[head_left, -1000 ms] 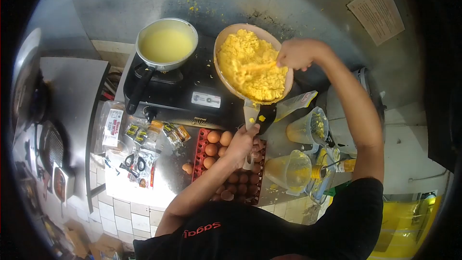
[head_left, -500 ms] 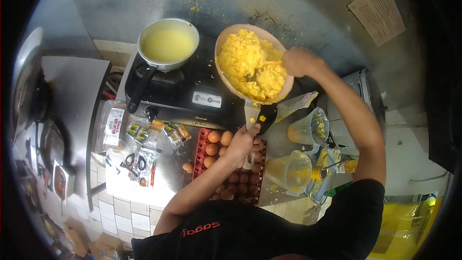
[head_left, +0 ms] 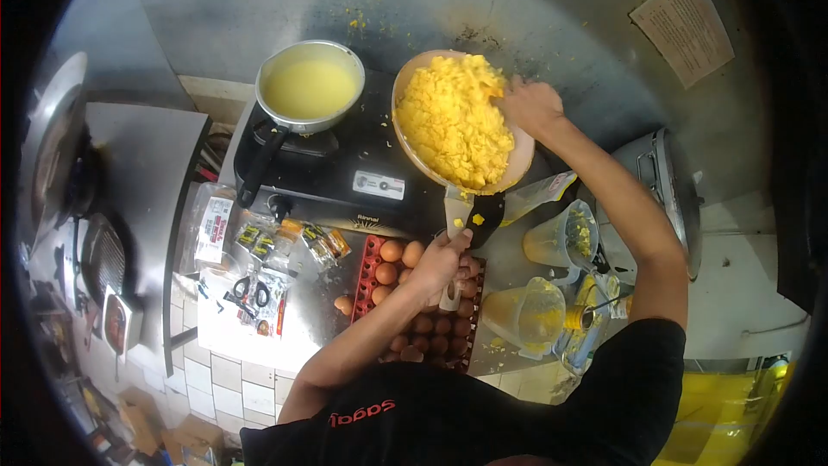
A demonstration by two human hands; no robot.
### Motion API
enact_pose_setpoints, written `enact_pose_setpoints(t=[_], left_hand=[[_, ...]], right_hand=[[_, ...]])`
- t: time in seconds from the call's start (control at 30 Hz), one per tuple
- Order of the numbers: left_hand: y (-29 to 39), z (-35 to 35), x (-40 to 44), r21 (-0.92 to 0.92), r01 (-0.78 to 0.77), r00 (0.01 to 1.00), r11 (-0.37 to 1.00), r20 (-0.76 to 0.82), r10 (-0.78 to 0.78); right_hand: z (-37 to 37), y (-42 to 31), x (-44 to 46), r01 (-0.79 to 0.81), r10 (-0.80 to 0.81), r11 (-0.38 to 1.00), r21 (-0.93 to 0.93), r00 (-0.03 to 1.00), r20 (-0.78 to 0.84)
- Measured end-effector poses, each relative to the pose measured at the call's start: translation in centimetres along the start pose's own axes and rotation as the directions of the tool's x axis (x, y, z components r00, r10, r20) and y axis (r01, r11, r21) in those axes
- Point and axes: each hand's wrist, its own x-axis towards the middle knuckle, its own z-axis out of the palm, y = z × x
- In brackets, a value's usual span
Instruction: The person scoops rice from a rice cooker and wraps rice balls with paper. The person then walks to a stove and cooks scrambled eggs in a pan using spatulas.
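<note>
My left hand [head_left: 438,267] is wrapped round the pale handle [head_left: 456,205] of a frying pan [head_left: 521,154], which is over the right side of the stove. Fluffy yellow scrambled eggs [head_left: 453,125] are heaped in the pan, and bits of egg cling to the handle. At the pan's right rim, my right hand [head_left: 532,107] is closed round a stirring utensil [head_left: 498,95]; only a short orange-yellow piece shows, the rest hidden by fingers and egg. Beneath my left forearm lies a red egg tray [head_left: 369,261] with brown eggs [head_left: 391,250].
A saucepan [head_left: 264,112] of pale yellow liquid stands on the left of the black stove [head_left: 336,168]. Egg-smeared plastic jugs [head_left: 542,242] stand at the right. Scissors [head_left: 252,291] and small packets [head_left: 257,242] lie on the left counter. A metal wall rises behind the stove.
My right hand has moved slightly up and left along the pan's rim. The egg has shifted up and left, baring the pan's lower right. My left hand keeps its hold.
</note>
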Motion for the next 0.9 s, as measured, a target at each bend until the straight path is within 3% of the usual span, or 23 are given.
enact_pose_setpoints(t=[0.13, 0.2, 0.3, 0.4, 0.53, 0.63, 0.73, 0.83, 0.9], left_hand=[[0.1, 0.1, 0.0, -0.022, 0.016, 1.000, 1.000, -0.010, -0.016], [0.1, 0.0, 0.0, -0.038, 0.015, 1.000, 0.999, -0.001, -0.015], [0.1, 0.2, -0.2, -0.039, 0.020, 1.000, 0.999, -0.021, -0.021], [0.0, -0.1, -0.1, -0.008, 0.009, 1.000, 1.000, -0.014, -0.009], [0.3, 0.3, -0.5, -0.013, 0.017, 1.000, 1.000, -0.023, -0.017], [0.3, 0.4, -0.7, -0.023, 0.015, 1.000, 1.000, -0.015, -0.015], [-0.3, -0.1, 0.1, 0.014, -0.029, 0.999, 0.999, -0.019, 0.029], [0.0, 0.0, -0.3, 0.031, -0.038, 0.999, 0.999, -0.002, 0.038], [0.1, -0.1, -0.4, 0.009, -0.017, 1.000, 1.000, 0.017, 0.017]], right_hand=[[-2.0, -0.2, -1.0, 0.179, -0.183, 0.983, -0.041, 0.961, -0.209], [-4.0, 0.5, -2.6, 0.054, -0.049, 0.995, 0.083, 0.997, -0.058], [-10.5, 3.0, -6.5, -0.113, 0.064, 0.969, 0.218, 0.973, 0.220], [-9.9, 5.8, -8.7, -0.203, 0.086, 0.902, 0.382, 0.950, 0.302], [-3.9, 4.4, -7.1, -0.308, 0.258, 0.908, 0.285, 0.945, 0.201], [-0.1, 4.6, -3.5, -0.259, 0.254, 0.941, 0.216, 0.966, 0.053], [1.0, 5.8, -3.6, -0.229, 0.209, 0.954, 0.194, 0.971, 0.117], [-1.0, 4.8, -6.5, -0.235, 0.148, 0.954, 0.185, 0.909, 0.390], [-1.7, 4.4, -7.5, -0.170, 0.028, 0.945, 0.279, 0.894, 0.448]])
